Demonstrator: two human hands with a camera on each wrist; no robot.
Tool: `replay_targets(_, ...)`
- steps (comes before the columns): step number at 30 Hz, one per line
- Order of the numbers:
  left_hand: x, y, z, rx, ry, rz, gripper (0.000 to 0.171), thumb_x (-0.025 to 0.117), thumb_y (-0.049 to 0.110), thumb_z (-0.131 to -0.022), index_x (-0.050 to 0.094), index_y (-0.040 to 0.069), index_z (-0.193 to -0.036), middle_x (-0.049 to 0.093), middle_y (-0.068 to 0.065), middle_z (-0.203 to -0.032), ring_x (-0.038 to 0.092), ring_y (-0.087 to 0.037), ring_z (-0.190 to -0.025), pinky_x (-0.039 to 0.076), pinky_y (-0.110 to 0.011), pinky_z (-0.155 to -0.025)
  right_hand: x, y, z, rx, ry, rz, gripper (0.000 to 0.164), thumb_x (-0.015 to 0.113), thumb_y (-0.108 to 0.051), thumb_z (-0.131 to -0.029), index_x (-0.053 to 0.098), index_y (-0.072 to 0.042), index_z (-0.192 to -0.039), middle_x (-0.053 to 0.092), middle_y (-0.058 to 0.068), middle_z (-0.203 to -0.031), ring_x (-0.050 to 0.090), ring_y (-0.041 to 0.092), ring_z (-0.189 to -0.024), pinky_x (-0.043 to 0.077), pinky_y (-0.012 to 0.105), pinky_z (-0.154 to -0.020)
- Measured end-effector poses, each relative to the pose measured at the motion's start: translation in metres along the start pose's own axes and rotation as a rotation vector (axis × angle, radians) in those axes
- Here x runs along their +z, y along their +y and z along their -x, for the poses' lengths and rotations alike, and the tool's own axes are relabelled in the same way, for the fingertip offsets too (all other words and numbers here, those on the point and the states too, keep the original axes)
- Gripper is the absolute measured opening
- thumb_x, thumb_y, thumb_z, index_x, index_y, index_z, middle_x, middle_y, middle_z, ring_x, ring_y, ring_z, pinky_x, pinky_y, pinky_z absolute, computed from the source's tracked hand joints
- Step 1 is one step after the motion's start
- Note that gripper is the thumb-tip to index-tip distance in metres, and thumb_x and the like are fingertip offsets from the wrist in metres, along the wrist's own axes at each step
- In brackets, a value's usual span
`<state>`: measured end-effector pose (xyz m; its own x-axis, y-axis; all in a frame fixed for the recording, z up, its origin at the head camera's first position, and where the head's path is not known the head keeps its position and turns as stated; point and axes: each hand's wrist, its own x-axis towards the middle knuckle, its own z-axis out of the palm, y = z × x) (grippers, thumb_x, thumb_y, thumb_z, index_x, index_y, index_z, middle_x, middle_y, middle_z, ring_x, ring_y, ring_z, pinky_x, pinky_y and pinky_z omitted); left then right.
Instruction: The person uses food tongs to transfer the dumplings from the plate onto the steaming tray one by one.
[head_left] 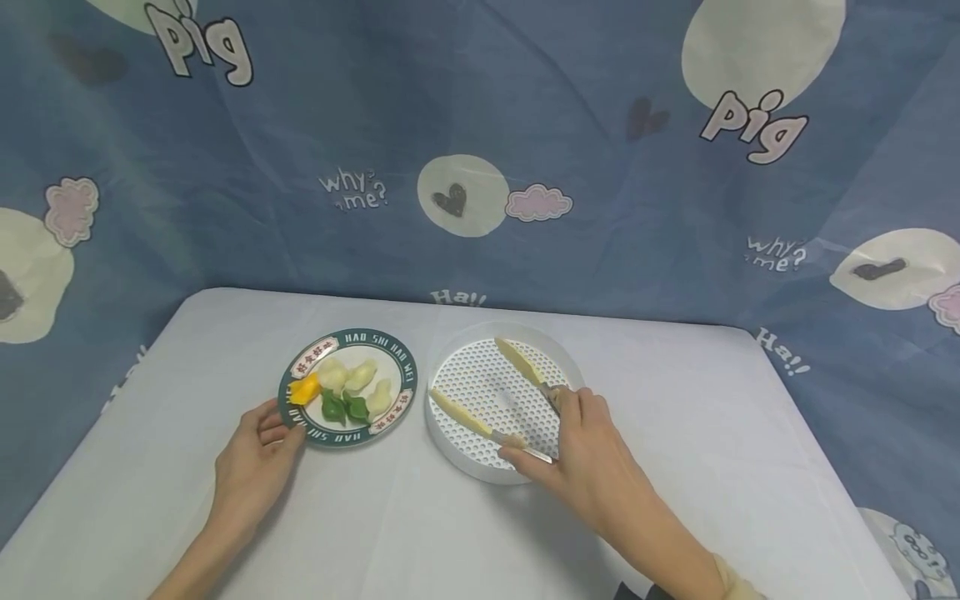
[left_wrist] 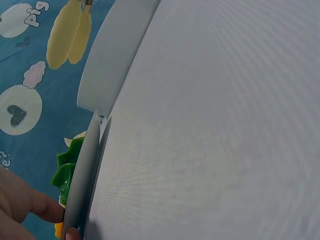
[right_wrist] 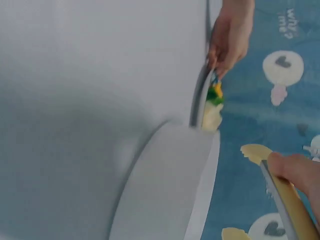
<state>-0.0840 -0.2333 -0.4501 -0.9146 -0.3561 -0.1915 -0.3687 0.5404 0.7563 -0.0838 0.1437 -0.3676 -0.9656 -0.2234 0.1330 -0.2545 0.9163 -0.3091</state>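
My left hand (head_left: 255,475) pinches the near-left rim of a small plate (head_left: 408,373) with a green lettered border. Several dumpling-like pieces lie on the plate: pale ones (head_left: 360,377), green ones (head_left: 345,408) and a yellow one (head_left: 304,389). In the left wrist view a thumb and finger sit on either side of the plate's edge (left_wrist: 82,175). With my right hand (head_left: 600,475) I hold metal tongs (head_left: 465,417) with pale yellow tips. Their two arms are spread apart above a round white perforated tray (head_left: 453,454), nothing between the tips.
The plate stands just left of the perforated tray, their rims close together. Both are on a white-covered table (head_left: 697,417). Behind the table hangs a blue printed cloth (head_left: 600,250). A small dark object (head_left: 630,592) shows at the bottom edge, near the right sleeve.
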Motion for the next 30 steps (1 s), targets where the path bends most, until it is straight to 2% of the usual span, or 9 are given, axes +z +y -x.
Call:
replay_targets(6,-0.001,0.000,0.000,0.005,0.001,0.009,0.072,0.057,0.027,-0.108,0.028,-0.004,-0.166,0.054,-0.028,-0.151,0.062,-0.040,-0.133,0.036,0.002,-0.075,0.008,-0.014,-0.003,-0.093,0.048,0.074,0.092,0.073,-0.074,-0.089,0.060,0.005,-0.136,0.062,0.012,-0.105,0.053,0.016,-0.088,0.058,0.034,-0.076)
replay_targets(12,0.000,-0.001,0.000,0.003,0.005,-0.002,0.072,0.057,0.026,-0.108,0.028,-0.005,-0.166,0.055,-0.027,-0.150,0.063,-0.040,-0.131,0.048,-0.009,-0.083,0.015,-0.028,-0.005,-0.178,0.102,0.107,0.090,0.073,-0.071,-0.091,0.061,0.009,-0.132,0.058,0.010,-0.097,0.047,0.015,-0.081,0.052,0.025,-0.066)
replay_targets(14,0.000,-0.002,0.000,0.005,0.008,-0.001,0.072,0.057,0.025,-0.108,0.029,-0.005,-0.166,0.056,-0.027,-0.149,0.064,-0.040,-0.131,0.047,-0.008,-0.081,0.017,-0.032,-0.005,-0.211,0.118,0.116,0.087,0.074,-0.068,-0.091,0.061,0.009,-0.130,0.057,0.010,-0.096,0.046,0.015,-0.082,0.050,0.024,-0.065)
replay_targets(16,0.000,-0.002,0.000,0.007,0.011,0.000,0.072,0.058,0.025,-0.108,0.029,-0.005,-0.166,0.056,-0.028,-0.149,0.064,-0.040,-0.130,0.040,-0.002,-0.077,0.018,-0.035,-0.006,-0.239,0.127,0.123,0.084,0.075,-0.066,-0.091,0.062,0.008,-0.129,0.057,0.009,-0.094,0.046,0.015,-0.081,0.049,0.023,-0.064)
replay_targets(21,-0.001,-0.001,0.001,0.010,0.017,-0.003,0.071,0.058,0.025,-0.108,0.030,-0.006,-0.165,0.056,-0.028,-0.147,0.064,-0.041,-0.130,0.038,-0.001,-0.075,0.021,-0.042,-0.009,-0.267,0.102,0.157,0.086,0.069,-0.075,-0.092,0.063,0.003,-0.127,0.060,0.006,-0.095,0.046,0.013,-0.080,0.047,0.023,-0.067)
replay_targets(23,-0.001,0.000,0.001,0.014,0.020,-0.008,0.071,0.058,0.025,-0.108,0.030,-0.007,-0.165,0.057,-0.028,-0.146,0.065,-0.041,-0.129,0.048,-0.007,-0.080,0.022,-0.044,-0.011,-0.279,0.092,0.158,0.087,0.068,-0.077,-0.091,0.062,0.002,-0.128,0.061,0.006,-0.096,0.046,0.013,-0.081,0.047,0.023,-0.069)
replay_targets(26,0.000,0.000,0.001,0.019,0.021,-0.007,0.071,0.058,0.024,-0.108,0.030,-0.008,-0.164,0.056,-0.029,-0.146,0.064,-0.042,-0.130,0.062,-0.030,-0.095,0.023,-0.048,-0.013,-0.298,0.077,0.144,0.086,0.070,-0.076,-0.090,0.062,0.001,-0.128,0.061,0.006,-0.098,0.046,0.014,-0.083,0.048,0.024,-0.072)
replay_targets(28,0.001,0.000,0.001,0.018,0.022,-0.005,0.071,0.058,0.024,-0.108,0.029,-0.008,-0.165,0.056,-0.029,-0.147,0.064,-0.043,-0.131,0.061,-0.048,-0.104,0.023,-0.050,-0.014,-0.304,0.062,0.123,0.086,0.073,-0.073,-0.090,0.061,0.002,-0.131,0.062,0.007,-0.101,0.048,0.015,-0.086,0.050,0.025,-0.073)
replay_targets(30,0.002,0.000,0.001,0.015,0.022,-0.001,0.071,0.057,0.024,-0.109,0.029,-0.008,-0.165,0.055,-0.030,-0.147,0.063,-0.044,-0.131,0.059,-0.056,-0.108,0.024,-0.053,-0.015,-0.317,0.056,0.111,0.085,0.076,-0.069,-0.090,0.060,0.003,-0.132,0.062,0.009,-0.103,0.049,0.016,-0.089,0.053,0.028,-0.076)
